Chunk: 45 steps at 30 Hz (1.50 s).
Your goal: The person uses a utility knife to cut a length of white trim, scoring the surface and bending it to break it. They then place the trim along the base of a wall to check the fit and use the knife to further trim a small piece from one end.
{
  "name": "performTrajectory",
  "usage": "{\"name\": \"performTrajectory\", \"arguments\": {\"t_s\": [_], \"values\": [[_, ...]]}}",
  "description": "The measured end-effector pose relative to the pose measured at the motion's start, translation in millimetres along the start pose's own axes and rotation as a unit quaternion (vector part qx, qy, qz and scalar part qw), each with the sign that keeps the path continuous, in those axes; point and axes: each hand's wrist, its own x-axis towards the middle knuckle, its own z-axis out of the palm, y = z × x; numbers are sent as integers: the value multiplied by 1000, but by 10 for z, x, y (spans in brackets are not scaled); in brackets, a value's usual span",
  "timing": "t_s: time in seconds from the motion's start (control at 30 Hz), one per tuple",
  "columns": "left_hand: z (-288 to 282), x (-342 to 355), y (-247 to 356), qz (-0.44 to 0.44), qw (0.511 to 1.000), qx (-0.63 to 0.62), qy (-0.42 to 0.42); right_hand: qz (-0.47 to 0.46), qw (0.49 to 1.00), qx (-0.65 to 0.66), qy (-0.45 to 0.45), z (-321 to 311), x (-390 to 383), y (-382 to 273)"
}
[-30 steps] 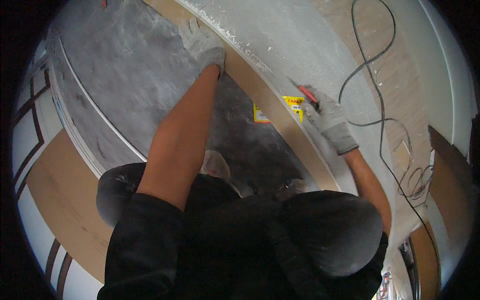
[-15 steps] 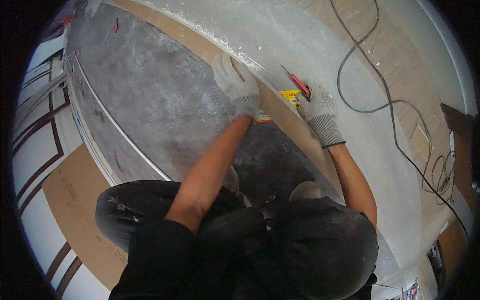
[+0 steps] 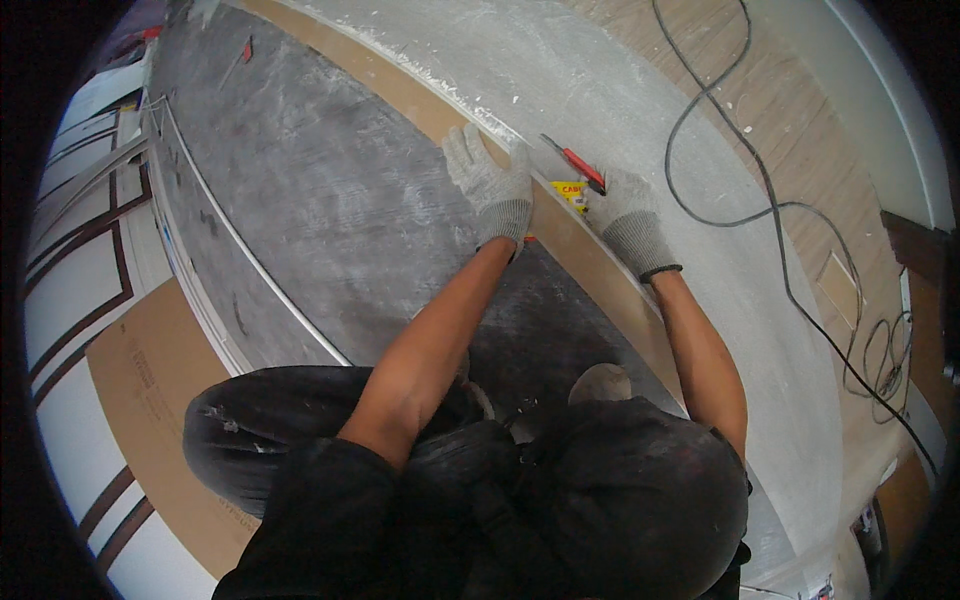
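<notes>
My left hand (image 3: pixel 487 180), in a pale knitted glove, lies on a long brown strip (image 3: pixel 395 88) with a white edge. Its fingers are stretched out and apart across the strip. To the right of the strip, my right hand (image 3: pixel 630 212), gloved alike, is closed round a red-handled knife (image 3: pixel 582 168). The knife's thin dark blade points up and left, near my left hand. A small yellow printed piece (image 3: pixel 570 193) shows between my right hand and the strip; whether I hold it too is unclear.
Dusty dark grey boarding (image 3: pixel 300 150) lies left of the strip, with another red-handled tool (image 3: pixel 248 48) and a thin white rod (image 3: pixel 235 235). A brown cardboard sheet (image 3: pixel 160 385) lies beside my knee. A black cable (image 3: pixel 765 180) loops over the wood-look floor (image 3: pixel 800 130) at right.
My right hand has moved left with the knife, closer to the strip and my left hand. My left hand sits slightly nearer me and to the right. The view has shifted a little.
</notes>
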Motion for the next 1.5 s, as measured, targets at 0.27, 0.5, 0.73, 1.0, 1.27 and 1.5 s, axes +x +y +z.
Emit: {"name": "performTrajectory", "arguments": {"t_s": [0.27,0.5,0.73,1.0,1.27,1.5], "values": [[68,-7,-22,10,1000,2,0,19,975,182,128,-806,268,685],[35,29,-218,27,999,-1,22,-42,975,51,211,-1062,62,-39],[171,-53,-122,28,998,-23,43,-123,992,-23,2,-93,66,-692],[191,-58,-275,37,999,3,39,-138,987,-64,-42,-134,138,-1031],[232,32,-287,33,998,35,34,-117,988,-78,-62,-103,247,-1200],[268,26,-248,37,997,44,57,-94,982,-103,-125,-173,154,-1101]]}}
